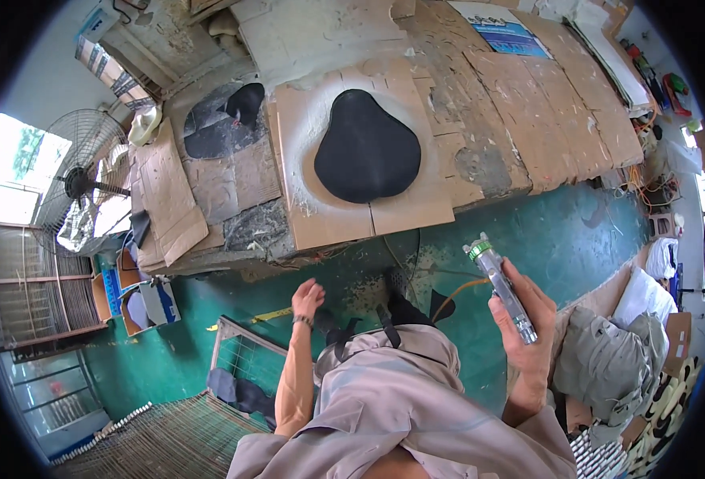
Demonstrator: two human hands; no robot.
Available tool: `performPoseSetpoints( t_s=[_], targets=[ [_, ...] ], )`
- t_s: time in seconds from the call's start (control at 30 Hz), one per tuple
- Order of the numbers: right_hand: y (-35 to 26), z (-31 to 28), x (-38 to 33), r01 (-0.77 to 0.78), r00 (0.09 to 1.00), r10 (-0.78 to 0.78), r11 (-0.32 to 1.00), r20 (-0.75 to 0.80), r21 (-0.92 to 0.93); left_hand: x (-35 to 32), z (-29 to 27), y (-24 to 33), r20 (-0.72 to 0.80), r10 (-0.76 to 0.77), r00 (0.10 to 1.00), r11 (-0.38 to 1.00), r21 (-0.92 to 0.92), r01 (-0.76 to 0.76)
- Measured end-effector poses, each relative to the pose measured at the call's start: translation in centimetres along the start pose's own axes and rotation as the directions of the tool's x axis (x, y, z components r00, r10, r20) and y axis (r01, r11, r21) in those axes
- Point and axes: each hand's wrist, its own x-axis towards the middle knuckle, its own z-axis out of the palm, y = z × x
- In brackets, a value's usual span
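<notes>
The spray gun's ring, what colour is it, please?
The ring is green, seen best in the head view.

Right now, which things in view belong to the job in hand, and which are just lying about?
Likely in the job:
metal tool with green ring, in the right hand
orange hose
black rounded pad
cardboard sheet under it

Apparently just about:
wire-caged fan
blue printed sheet
grey cloth bundle
</notes>
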Motion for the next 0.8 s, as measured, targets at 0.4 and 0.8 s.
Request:
performPoseSetpoints(
  t_s=[0.4, 0.8],
  targets=[
    [4.2, -1.6, -0.7, -0.146, 0.966, 0.123, 0.985, 0.226, 0.088, 13.4, 19.7, 18.0, -0.367, 0.164, 0.916, 0.985, 0.108, -0.133],
    [7.4, 0.2, -1.6, -0.244, 0.960, 0.230, 0.967, 0.159, 0.077, 18.4, 21.0, 20.4, -0.404, -0.186, 0.896, 0.973, 0.053, 0.226]
  ],
)
